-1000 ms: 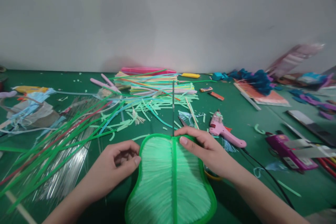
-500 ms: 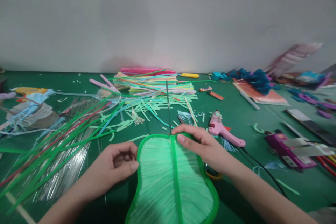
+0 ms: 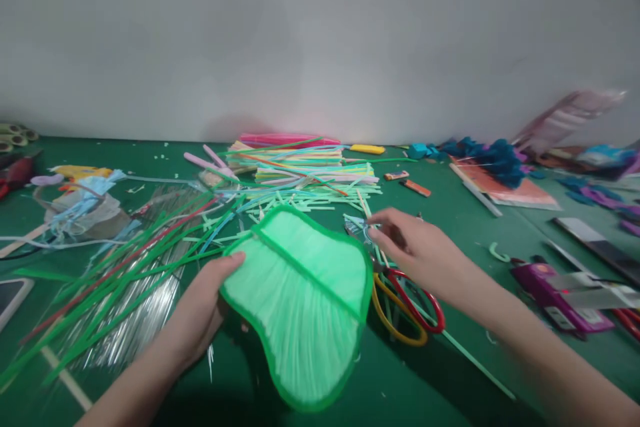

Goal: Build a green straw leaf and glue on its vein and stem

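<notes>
A pale green leaf (image 3: pixel 300 293), fringed and edged by a darker green rim with a midrib, is held tilted above the green surface (image 3: pixel 450 373) in the left hand (image 3: pixel 200 307); the right hand (image 3: pixel 415 250) is seen released, over the scissors (image 3: pixel 405 307)

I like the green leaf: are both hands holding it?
No, only the left hand holds the green leaf; the right hand is off it, above the scissors.

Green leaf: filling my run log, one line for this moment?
left hand: holds green leaf | right hand: off leaf, over scissors
</notes>
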A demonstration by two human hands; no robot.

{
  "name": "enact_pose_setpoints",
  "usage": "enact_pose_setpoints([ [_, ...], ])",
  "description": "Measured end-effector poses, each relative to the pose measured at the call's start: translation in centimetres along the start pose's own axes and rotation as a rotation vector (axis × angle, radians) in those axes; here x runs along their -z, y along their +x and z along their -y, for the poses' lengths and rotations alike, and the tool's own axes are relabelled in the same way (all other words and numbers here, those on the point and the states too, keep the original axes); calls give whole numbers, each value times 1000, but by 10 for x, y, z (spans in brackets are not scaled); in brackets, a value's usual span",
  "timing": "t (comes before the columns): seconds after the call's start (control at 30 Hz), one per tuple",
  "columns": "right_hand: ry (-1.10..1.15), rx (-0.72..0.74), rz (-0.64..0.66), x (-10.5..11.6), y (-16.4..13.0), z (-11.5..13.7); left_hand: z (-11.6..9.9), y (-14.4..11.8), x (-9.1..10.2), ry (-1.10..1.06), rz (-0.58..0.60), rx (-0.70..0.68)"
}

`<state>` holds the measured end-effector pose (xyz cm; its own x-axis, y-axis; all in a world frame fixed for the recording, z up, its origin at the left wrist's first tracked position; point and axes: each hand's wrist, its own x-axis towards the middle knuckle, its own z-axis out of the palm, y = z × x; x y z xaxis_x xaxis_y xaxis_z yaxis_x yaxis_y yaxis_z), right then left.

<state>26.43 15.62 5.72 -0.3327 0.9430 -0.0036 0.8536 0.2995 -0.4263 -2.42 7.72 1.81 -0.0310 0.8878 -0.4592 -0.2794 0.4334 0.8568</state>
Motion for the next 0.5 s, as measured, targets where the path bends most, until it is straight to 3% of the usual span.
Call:
enact_pose_setpoints([
  [0.07,-181,-30,32,-7,-19,-27,-4,1,1,-71,-50,-74],
  [0.17,-338,85,48,-29,-40,-52,-8,1,0,-137,-98,-161],
  [0.33,-501,95,-44,-50,-51,-48,-4,4,-1,-185,-94,-219],
  [0.4,-490,58,25,-48,-50,-45,-3,5,-1,-198,-91,-241],
  [0.5,-267,-4,84,-39,-46,-48,-3,5,0,-218,-89,-264],
])
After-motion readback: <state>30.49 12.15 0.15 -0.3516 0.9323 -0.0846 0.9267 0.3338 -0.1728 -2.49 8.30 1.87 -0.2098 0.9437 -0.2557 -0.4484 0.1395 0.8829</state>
